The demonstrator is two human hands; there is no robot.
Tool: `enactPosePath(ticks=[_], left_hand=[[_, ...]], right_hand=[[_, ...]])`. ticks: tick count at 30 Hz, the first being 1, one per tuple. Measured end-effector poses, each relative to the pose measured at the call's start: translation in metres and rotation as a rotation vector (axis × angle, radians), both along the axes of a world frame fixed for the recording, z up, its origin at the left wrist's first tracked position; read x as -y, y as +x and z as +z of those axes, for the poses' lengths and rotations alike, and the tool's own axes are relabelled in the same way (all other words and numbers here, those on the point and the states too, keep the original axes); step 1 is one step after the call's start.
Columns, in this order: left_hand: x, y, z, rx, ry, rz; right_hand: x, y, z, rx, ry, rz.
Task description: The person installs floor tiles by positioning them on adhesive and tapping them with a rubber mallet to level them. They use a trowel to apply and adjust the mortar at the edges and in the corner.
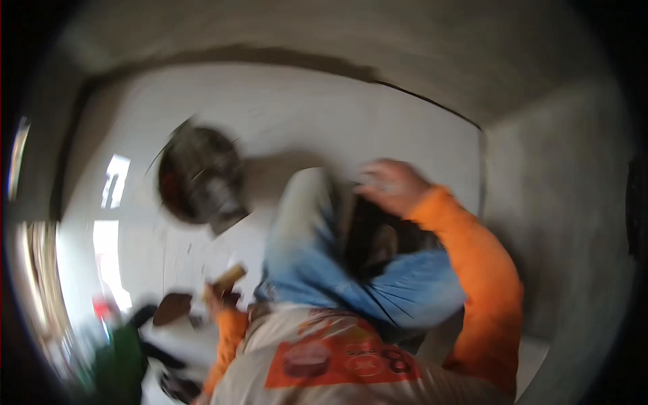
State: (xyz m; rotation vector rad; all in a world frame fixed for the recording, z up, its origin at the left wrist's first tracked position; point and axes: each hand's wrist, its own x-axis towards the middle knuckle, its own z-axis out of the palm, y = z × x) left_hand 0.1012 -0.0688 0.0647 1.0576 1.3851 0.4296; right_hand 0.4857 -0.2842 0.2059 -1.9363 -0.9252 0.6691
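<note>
At the lower left, my left hand [216, 298] is closed around a short tan block-like piece [227, 281], perhaps a wooden handle; blur hides its exact kind. My right hand [391, 187] is raised over my bent legs in blue jeans [304, 250]. Its fingers look curled but are smeared by motion, so I cannot tell whether anything is in them. A round dark basin [167, 179] stands on the pale floor ahead and to the left, with greyish material and a blurred flat object in it. Neither hand touches the basin.
Bare grey walls [560, 155] rise ahead and on the right, with a dark strip along the floor's far edge. Green and red items [118, 358] lie at the lower left, near a brown rounded object [173, 309]. Bright light patches fall on the pale floor [283, 101].
</note>
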Motion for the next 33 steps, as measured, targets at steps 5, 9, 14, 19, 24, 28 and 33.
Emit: enactPosePath(ticks=[5, 9, 14, 19, 24, 28, 33], left_hand=[[0.056, 0.138, 0.081, 0.431, 0.448, -0.554], [0.101, 0.223, 0.087, 0.569, 0.271, -0.997], [0.119, 0.358, 0.094, 0.639, 0.365, -1.765], [0.059, 0.437, -0.076, 0.162, 0.731, -1.699], [0.067, 0.473, -0.14, 0.179, 1.091, -1.973], [0.086, 0.477, -0.149, -0.032, 1.426, -2.094], [0.063, 0.474, -0.16, 0.057, 1.575, -2.12]], right_hand=[[-0.01, -0.071, 0.003, 0.387, -0.061, 0.368], [0.008, -0.05, -0.003, 0.046, -0.301, 0.244], [0.146, -0.002, 0.015, 0.131, -0.298, -0.381], [0.315, -0.033, -0.025, 0.099, -0.904, -1.063], [0.335, -0.063, -0.071, -0.029, -1.137, -0.642], [0.264, -0.037, -0.107, -0.042, -1.051, -0.25], [0.201, 0.001, -0.147, -0.069, -1.026, -0.088]])
